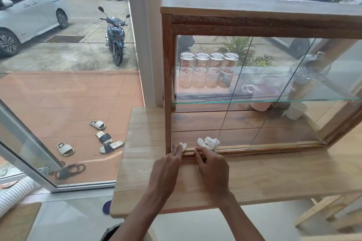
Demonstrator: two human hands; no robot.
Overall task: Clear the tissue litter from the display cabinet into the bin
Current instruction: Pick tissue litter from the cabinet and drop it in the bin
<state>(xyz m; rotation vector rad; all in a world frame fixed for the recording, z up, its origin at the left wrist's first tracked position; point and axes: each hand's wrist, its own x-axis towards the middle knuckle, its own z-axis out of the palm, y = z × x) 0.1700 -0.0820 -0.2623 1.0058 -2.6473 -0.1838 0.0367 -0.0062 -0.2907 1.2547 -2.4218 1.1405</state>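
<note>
Two bare hands at the front lower rail of a wooden, glass-fronted display cabinet (262,19), itself set on a pale wooden tabletop (274,174). Left hand (168,164) palm-down at the cabinet's bottom left corner, fingers (177,149) held close together and stretched onto a small crumpled white tissue wad (183,145); touching it, though whether pinching it could not be told. Right hand (213,166) just beside, fingers (199,151) curled and pressed together against the rail, tips resting on the wood; nothing seen gripped. Just behind the right fingertips, a larger clump of crumpled white tissue (208,142), lying on the dark wooden cabinet floor near the front edge and apart from the smaller wad. Higher up, on a clear glass shelf (264,100), four upturned printed glass tumblers (208,70) in a row at the left. Under the shelf, a pink plastic cup (260,101) and a white cup (295,110) toward the back right. Outside the window, a blue motor scooter (115,37) parked on concrete, and several striped sandals (98,137) scattered over red paving.
</note>
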